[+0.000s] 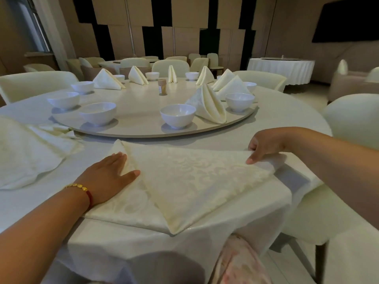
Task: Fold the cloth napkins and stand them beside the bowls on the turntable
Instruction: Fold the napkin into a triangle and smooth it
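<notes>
**Napkin half-folded at the table's edge**

A cream damask cloth napkin (184,181) lies flat on the white tablecloth (235,138) at the near edge of the round table, folded so that its upper layer forms a broad triangle with one point toward the person. The left hand (106,177) rests palm down on the napkin's left part, fingers straight and close together, the thumb spread out to the side along the fold; a gold-beaded bracelet on a red cord (81,188) circles that wrist. The right hand (264,146) pinches the napkin's right corner between thumb and curled fingers, lifting that corner slightly off the table.

Beyond the napkin sits the large round pale turntable (131,111). Near its front rim stand two plain white ceramic bowls (177,115), and just beside the right one a folded cream napkin (209,105) stands upright as a cone. Further bowls and standing folded napkins ring the far half of the turntable, while the bowls on the left side have no napkins beside them. A small brown cylindrical container (162,87) stands near the turntable's middle.

A loose heap of unfolded cream napkins (30,152) lies on the tablecloth to the left. Cream upholstered chairs (354,119) surround the table.
</notes>
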Demonstrator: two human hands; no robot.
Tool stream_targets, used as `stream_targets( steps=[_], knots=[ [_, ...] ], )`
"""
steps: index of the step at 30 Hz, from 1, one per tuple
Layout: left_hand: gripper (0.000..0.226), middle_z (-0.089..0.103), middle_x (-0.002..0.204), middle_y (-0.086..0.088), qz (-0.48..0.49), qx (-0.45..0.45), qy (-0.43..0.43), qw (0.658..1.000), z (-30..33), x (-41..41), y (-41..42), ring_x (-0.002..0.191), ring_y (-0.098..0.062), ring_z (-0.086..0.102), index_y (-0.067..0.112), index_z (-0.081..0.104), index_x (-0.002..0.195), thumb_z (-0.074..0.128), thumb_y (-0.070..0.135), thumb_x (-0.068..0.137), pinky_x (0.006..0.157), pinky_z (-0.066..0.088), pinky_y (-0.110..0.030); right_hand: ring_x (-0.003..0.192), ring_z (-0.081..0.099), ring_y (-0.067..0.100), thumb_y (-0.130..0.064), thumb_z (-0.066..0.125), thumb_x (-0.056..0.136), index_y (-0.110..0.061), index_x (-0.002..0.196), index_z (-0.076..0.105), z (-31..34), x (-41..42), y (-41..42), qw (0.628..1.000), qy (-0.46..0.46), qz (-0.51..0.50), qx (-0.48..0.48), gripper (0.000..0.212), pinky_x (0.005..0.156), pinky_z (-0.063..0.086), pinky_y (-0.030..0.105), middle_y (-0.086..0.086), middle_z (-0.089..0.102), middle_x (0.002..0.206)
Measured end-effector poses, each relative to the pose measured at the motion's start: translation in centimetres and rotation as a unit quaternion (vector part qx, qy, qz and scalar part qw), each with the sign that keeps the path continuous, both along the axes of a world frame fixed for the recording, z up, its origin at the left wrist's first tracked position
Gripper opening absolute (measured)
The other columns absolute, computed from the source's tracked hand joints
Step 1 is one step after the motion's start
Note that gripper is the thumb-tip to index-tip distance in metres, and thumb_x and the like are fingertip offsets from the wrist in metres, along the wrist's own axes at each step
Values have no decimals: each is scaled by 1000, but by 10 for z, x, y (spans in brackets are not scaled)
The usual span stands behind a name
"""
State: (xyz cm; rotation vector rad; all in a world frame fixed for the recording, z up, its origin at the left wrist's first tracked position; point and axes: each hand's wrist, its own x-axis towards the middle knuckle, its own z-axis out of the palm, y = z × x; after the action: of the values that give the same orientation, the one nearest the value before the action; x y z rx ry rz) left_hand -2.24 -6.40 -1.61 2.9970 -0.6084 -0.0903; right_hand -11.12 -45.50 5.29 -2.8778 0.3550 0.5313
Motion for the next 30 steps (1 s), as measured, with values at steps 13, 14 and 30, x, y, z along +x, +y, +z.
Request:
stream_targets(
  steps=[13,14,30],
  knots=[
    [89,8,161,3,10,-2,-2,1000,0,0,0,147,-13,11,20,11,154,20,72,83,118,10,-30,64,55,17,-1,68,83,-12,100,65,7,-28,-52,941,-25,-142,307,20,59,50,24,10,65,84],
    [86,7,161,3,9,0,-4,1000,0,-1,0,147,-13,10,20,11,154,22,71,85,118,9,-30,63,52,16,0,67,83,-13,99,68,11,-27,-50,919,-50,-150,361,20,56,49,23,8,65,83],
    [85,2,161,4,4,-4,-2,1000,-2,-2,2,147,-11,4,19,5,154,22,71,89,119,7,-30,65,70,20,5,64,86,-3,93,58,23,89,159,843,-157,-30,514,13,64,60,28,16,72,80]
  ],
)
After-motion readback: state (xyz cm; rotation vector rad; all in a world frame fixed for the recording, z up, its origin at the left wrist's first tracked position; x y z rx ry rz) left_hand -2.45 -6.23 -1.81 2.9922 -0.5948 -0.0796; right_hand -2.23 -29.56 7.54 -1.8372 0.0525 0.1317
